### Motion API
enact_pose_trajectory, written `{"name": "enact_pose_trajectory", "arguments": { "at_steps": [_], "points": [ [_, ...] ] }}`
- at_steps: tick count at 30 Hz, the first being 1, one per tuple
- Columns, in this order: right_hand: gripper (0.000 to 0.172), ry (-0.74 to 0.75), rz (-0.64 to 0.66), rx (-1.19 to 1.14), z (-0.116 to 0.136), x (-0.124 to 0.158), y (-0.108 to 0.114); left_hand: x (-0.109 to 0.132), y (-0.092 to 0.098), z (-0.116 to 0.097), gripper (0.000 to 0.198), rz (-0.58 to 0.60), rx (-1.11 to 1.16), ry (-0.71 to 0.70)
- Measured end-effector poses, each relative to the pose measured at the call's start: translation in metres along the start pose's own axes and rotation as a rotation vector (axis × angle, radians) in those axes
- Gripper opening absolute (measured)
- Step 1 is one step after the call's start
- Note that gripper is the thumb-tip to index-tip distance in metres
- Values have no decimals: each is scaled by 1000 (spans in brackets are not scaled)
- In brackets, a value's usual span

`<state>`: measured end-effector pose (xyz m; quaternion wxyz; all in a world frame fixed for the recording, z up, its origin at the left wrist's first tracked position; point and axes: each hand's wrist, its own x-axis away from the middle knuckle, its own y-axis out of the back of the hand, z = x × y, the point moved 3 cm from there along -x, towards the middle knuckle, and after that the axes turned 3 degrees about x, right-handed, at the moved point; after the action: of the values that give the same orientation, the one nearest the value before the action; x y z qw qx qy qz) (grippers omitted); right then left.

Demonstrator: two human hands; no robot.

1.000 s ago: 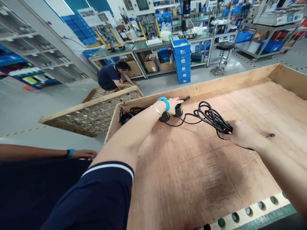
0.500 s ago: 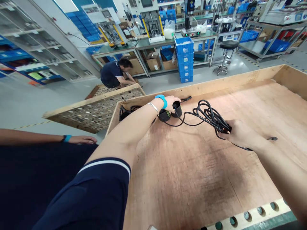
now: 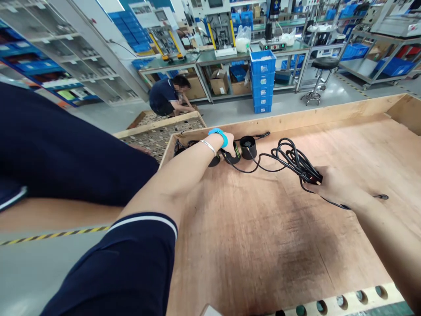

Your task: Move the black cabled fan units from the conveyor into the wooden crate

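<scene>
My right hand (image 3: 330, 182) grips a looped bundle of black cable (image 3: 291, 158) at its near end, above the wooden floor of a shallow crate. At the crate's far left, my left hand (image 3: 228, 144) is closed on a black cylindrical cup (image 3: 233, 157), which it partly covers. Just right of this hand stands another upright black cup (image 3: 248, 148) with an open top, apart from the fingers. A cable runs from the cups toward the bundle. Under my left wrist, a third black round part (image 3: 214, 161) is mostly hidden.
The wooden crate (image 3: 296, 117) has raised side walls. A strip with round holes (image 3: 351, 300) lies along its near edge. A co-worker (image 3: 169, 96) crouches beyond the far left corner; another person's dark sleeve (image 3: 75, 145) is close on my left. Blue bins (image 3: 262, 81) stand stacked behind.
My left hand has shifted left from the right-hand cup to the cup beside it. My right hand keeps the cable bundle. The person at my left has leaned farther into view.
</scene>
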<state>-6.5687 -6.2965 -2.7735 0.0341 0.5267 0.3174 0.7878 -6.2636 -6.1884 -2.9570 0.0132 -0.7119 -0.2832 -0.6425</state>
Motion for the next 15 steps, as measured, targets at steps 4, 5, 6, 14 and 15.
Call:
{"name": "enact_pose_trajectory", "arguments": {
  "at_steps": [4, 5, 6, 14, 15],
  "points": [
    [13, -7, 6, 14, 1, -3, -3, -3, -7, 10, 83, -41, 62, -42],
    [13, -6, 6, 12, 1, -3, -3, -5, -8, 14, 82, -54, 64, -41],
    [12, -3, 4, 8, 2, -4, -3, -7, -10, 17, 82, -60, 67, -37],
    [12, 31, -14, 53, 15, -5, 4, 35, 20, 15, 97, -514, 364, -115],
    [13, 39, -22, 77, 20, -5, 7, 58, 29, 1, 91, -696, 429, -207]
  ]
}}
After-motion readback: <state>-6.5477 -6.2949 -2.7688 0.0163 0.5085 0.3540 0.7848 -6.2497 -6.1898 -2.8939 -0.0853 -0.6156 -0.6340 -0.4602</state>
